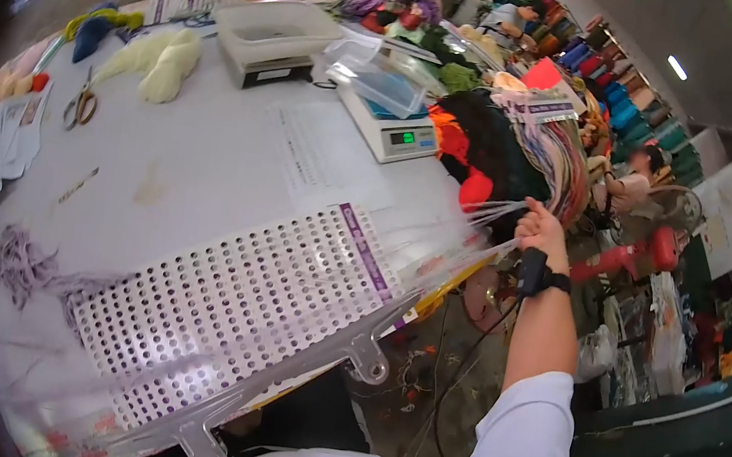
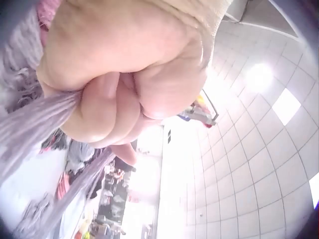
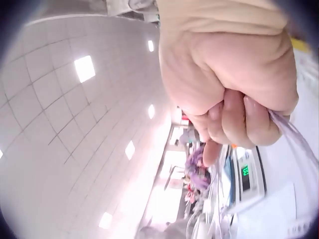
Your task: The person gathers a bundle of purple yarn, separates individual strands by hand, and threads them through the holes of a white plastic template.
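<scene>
Yarn (image 2: 37, 122) gripped in the left hand (image 2: 124, 59) and right hand (image 3: 227, 74) could snag and tangle on the holed board (image 1: 230, 303) if dragged low across its edge.

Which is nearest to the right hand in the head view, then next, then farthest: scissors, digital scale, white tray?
From the right hand:
1. Digital scale, just left
2. White tray, farther left, beyond the scale
3. Scissors, far left

Pale lilac yarn (image 1: 16, 259), white tabletop (image 1: 223, 163).
</scene>
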`<state>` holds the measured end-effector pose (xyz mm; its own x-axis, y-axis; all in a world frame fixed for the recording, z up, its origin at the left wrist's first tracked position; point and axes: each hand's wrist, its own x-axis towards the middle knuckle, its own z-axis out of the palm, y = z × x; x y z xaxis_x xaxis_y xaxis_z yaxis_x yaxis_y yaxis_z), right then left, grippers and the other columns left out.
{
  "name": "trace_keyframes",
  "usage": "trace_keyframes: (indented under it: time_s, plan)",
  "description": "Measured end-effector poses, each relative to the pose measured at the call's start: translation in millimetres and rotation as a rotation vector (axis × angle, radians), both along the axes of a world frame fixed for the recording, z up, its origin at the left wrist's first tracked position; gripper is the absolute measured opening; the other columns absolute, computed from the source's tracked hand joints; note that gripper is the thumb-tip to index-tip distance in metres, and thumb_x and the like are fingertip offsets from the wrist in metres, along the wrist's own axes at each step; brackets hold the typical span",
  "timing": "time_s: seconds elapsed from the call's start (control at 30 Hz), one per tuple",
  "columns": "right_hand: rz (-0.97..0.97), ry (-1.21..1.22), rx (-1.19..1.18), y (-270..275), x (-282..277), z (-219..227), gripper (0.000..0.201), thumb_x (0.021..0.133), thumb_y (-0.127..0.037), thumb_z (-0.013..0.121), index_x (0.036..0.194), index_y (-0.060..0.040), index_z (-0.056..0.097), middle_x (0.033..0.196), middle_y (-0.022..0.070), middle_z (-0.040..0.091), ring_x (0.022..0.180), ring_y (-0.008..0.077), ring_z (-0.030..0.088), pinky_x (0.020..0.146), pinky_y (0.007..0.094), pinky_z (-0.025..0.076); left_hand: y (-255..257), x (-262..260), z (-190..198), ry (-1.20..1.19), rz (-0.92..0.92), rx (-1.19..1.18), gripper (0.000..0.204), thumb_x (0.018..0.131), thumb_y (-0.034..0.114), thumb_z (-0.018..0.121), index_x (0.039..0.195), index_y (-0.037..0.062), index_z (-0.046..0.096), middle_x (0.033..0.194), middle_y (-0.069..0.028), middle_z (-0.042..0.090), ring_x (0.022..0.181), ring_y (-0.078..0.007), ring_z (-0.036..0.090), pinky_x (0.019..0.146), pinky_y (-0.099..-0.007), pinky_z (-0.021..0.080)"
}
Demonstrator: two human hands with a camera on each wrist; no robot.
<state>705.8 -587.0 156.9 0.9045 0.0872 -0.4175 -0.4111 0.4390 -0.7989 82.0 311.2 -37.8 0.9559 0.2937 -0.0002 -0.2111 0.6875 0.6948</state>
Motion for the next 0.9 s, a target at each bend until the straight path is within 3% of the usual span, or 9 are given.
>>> trace_keyframes:
  time_s: [0.07, 0.17, 0.27, 0.33, 0.43, 0.53, 0.63, 0.83, 0.9]
  plan:
    - [-0.387, -0.158, -0.111, -25.4, 17.1, 15.6, 0.018, 0.095, -0.022, 0.041, 0.095, -0.0101, 0.054, 0.052, -0.0054, 0.024, 0.04, 0.0077, 0.022, 0.038, 0.0236, 0.019, -9.9, 20.7, 3.7, 0.033, 0.075, 0.03, 0.033, 0.097, 0.021, 0.036, 0.126, 0.0082, 0.047, 0.065, 0.0059, 0.039, 0.039, -0.0022, 0.024, 0.032, -0.0188, 0.02]
    - [-0.47, -0.292, -0.144, -1.4, 7.0, 53.6, 0.018, 0.091, -0.022, 0.04, 0.095, -0.0098, 0.052, 0.053, -0.0051, 0.023, 0.041, 0.0083, 0.022, 0.038, 0.0238, 0.018, -21.9, 40.6, 2.4, 0.095, 0.193, 0.068, 0.033, 0.097, 0.022, 0.038, 0.126, 0.0086, 0.047, 0.065, 0.0068, 0.04, 0.039, -0.0013, 0.024, 0.032, -0.018, 0.019]
    - [-0.225, -0.356, -0.137, 69.2, -12.0, 68.9, 0.027, 0.087, -0.027, 0.043, 0.097, -0.0027, 0.051, 0.056, -0.0067, 0.028, 0.043, 0.0059, 0.026, 0.039, 0.0209, 0.021, -49.7, 54.0, 16.4, 0.175, 0.321, 0.106, 0.034, 0.096, 0.022, 0.04, 0.127, 0.009, 0.047, 0.066, 0.0077, 0.041, 0.04, -0.0005, 0.024, 0.032, -0.0172, 0.019]
    - [0.027, -0.348, -0.098, 116.8, -15.8, 49.6, 0.039, 0.08, -0.015, 0.052, 0.114, 0.0044, 0.05, 0.059, -0.0055, 0.034, 0.045, 0.0036, 0.029, 0.038, 0.0194, 0.023, -88.8, 58.2, 36.4, 0.234, 0.422, 0.128, 0.035, 0.096, 0.023, 0.041, 0.127, 0.0093, 0.047, 0.067, 0.0083, 0.042, 0.04, 0.0001, 0.024, 0.032, -0.0167, 0.018]
    - [0.268, -0.323, -0.228, 211.1, -65.9, 17.7, 0.022, 0.081, -0.017, 0.058, 0.093, 0.0011, 0.063, 0.065, -0.0025, 0.046, 0.048, 0.0042, 0.034, 0.04, 0.0176, 0.025, -159.1, 67.1, 71.3, 0.31, 0.578, 0.159, 0.035, 0.096, 0.023, 0.043, 0.128, 0.0097, 0.047, 0.067, 0.0092, 0.043, 0.04, 0.001, 0.024, 0.032, -0.016, 0.018]
    - [0.556, -0.303, -0.067, 277.8, -104.9, -34.2, 0.025, 0.086, -0.021, 0.059, 0.099, -0.0001, 0.064, 0.067, -0.0003, 0.049, 0.052, 0.0057, 0.039, 0.044, 0.0188, 0.031, -281.8, 152.6, 94.6, 0.42, 0.404, 0.099, 0.034, 0.088, 0.021, 0.056, 0.118, 0.0052, 0.053, 0.074, 0.0064, 0.053, 0.041, 0.0027, 0.029, 0.032, -0.0147, 0.021]
    - [0.722, -0.386, -0.197, 331.1, -137.0, -65.8, 0.025, 0.085, -0.025, 0.06, 0.093, -0.0022, 0.065, 0.067, 0.0017, 0.054, 0.05, 0.0059, 0.042, 0.045, 0.0189, 0.034, -334.9, 194.6, 88.3, 0.527, 0.241, 0.194, 0.03, 0.087, 0.015, 0.056, 0.113, 0.0031, 0.052, 0.085, 0.0001, 0.059, 0.04, 0.0004, 0.032, 0.032, -0.0155, 0.025]
    - [0.797, -0.559, -0.449, 396.5, -191.0, -116.3, 0.027, 0.082, -0.024, 0.059, 0.067, -0.0018, 0.063, 0.054, 0.0062, 0.057, 0.049, 0.0121, 0.051, 0.046, 0.0283, 0.041, -376.5, 225.4, 83.2, 0.675, 0.194, 0.528, 0.031, 0.086, 0.012, 0.051, 0.113, -0.0011, 0.052, 0.093, -0.0039, 0.06, 0.045, -0.0022, 0.039, 0.039, -0.0173, 0.034]
    - [0.824, -0.555, -0.441, 408.6, -202.6, -132.8, 0.026, 0.082, -0.024, 0.059, 0.071, -0.0007, 0.064, 0.056, 0.006, 0.058, 0.048, 0.0111, 0.051, 0.047, 0.0274, 0.041, -376.2, 229.1, 78.7, 0.704, 0.205, 0.594, 0.031, 0.086, 0.013, 0.051, 0.113, -0.0015, 0.053, 0.09, -0.0029, 0.06, 0.047, -0.0024, 0.041, 0.039, -0.0176, 0.034]
